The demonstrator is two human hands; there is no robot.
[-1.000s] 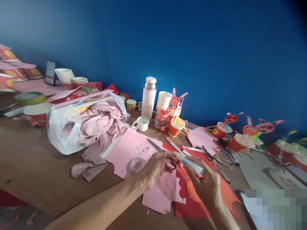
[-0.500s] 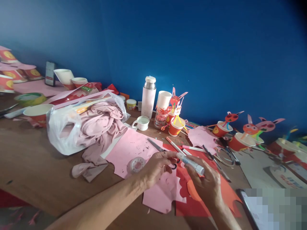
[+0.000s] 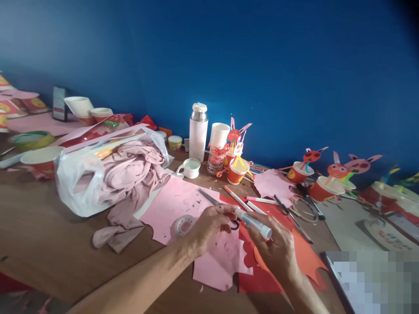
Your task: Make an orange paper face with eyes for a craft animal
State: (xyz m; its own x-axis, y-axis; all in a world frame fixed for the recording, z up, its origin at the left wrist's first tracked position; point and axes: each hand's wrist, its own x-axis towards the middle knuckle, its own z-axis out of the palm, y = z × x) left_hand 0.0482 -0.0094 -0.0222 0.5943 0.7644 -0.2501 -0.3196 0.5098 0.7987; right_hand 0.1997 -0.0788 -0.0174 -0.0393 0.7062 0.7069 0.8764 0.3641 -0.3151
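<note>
My left hand (image 3: 209, 229) and my right hand (image 3: 275, 248) both hold a white and blue tube of glue (image 3: 253, 223) above the table, one at each end. Beneath my left hand lies a sheet of pink paper (image 3: 170, 205), with a roll of clear tape (image 3: 183, 226) on it. A pair of scissors (image 3: 209, 197) lies partly hidden under that hand, its black handle loop (image 3: 234, 225) showing. Under my right hand are red paper (image 3: 258, 279) and orange paper (image 3: 304, 248).
Felt markers (image 3: 237, 198) lie beyond my hands. A white flask (image 3: 198, 133), a white mug (image 3: 189, 168) and paper-cup rabbit figures (image 3: 237, 161) stand along the blue wall (image 3: 262, 65). To the left sits a plastic bag (image 3: 78, 183) holding pink cloth. A blurred tablet (image 3: 369, 281) lies at lower right.
The whole view has shifted slightly left. The tube's tilt has changed a little, and both hands still hold it.
</note>
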